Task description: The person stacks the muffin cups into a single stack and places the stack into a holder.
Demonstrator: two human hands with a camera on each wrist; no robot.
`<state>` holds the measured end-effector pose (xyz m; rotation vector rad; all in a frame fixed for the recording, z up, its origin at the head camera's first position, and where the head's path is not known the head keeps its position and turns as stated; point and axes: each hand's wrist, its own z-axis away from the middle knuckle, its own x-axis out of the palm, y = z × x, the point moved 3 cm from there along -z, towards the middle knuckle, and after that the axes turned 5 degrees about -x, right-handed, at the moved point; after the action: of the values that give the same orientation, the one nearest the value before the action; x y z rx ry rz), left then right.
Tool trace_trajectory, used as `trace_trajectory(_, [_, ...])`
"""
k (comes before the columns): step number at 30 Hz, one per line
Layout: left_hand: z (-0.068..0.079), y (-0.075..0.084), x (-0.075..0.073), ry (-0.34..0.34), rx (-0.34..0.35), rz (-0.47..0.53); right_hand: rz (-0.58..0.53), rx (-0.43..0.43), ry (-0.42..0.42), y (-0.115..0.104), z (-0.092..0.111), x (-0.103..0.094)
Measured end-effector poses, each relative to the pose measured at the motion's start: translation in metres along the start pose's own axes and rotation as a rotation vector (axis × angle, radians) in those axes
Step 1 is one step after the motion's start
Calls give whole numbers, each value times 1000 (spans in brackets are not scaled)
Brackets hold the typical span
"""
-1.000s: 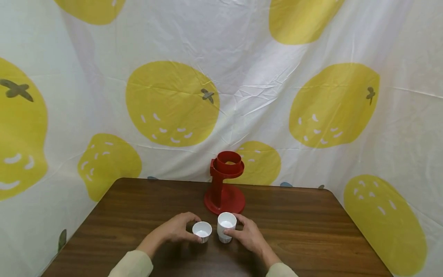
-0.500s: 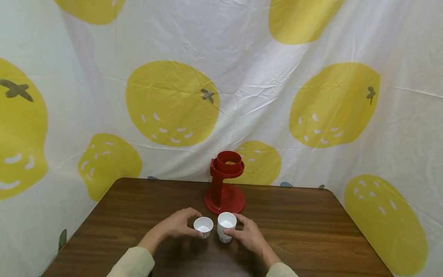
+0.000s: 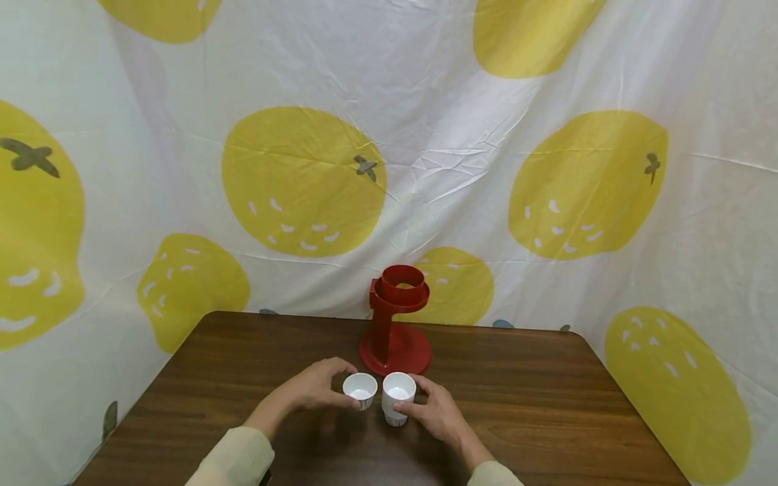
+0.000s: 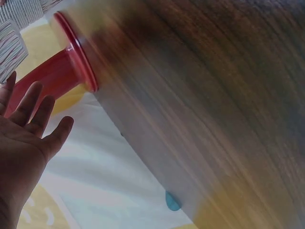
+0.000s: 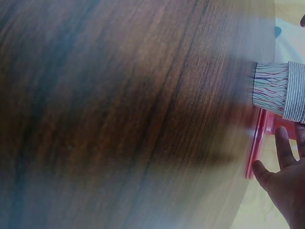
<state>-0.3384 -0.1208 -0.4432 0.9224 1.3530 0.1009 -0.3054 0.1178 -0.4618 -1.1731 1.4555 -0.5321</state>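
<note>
My left hand (image 3: 317,387) pinches a small paper cup (image 3: 360,387) by its side, white inside, mouth up. It hangs just above the table, close to the left of a stack of paper cups (image 3: 391,399). Around that stack curl the thumb and fingers of my right hand (image 3: 439,410). Thin wavy coloured lines cover the lowest cup of the stack (image 5: 271,85), and several rims are nested above it. In the left wrist view, the single cup (image 4: 12,50) shows the same lines; part of it lies outside the picture.
A red stand (image 3: 398,347) with a round base and a ring-shaped holder on top stands right behind the cups. The brown wooden table (image 3: 516,391) has rounded far corners. A white cloth (image 3: 425,202) printed with yellow lemons hangs behind and at both sides.
My left hand has lifted the single cup and moved it slightly forward and right, nearer the stack. My right hand and the stack have stayed in place.
</note>
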Motion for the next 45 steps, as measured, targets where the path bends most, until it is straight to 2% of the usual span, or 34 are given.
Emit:
trace_trajectory(6, [-1,3,-3,9,4,-5,-16,1,-11,-16,5,-2])
trace_trajectory(12, [-4,6,-6,-2,-17,30,-45,5,-20,-15,5,-2])
trace_trajectory(21, [-9,13,-11,9,2,9,-34,11,-21,-14,4,-1])
trace_trajectory(32, [-17,20,-16,5,-31,5,-6,-4,-5,-14,4,-2])
trace_trajectory(39, [-22,26,-19,19,36,-17,45,20,-9,29,-7,3])
trace_trajectory(45, [-27,32,-21,28,29,-45,63,30,-14,30,-7,4])
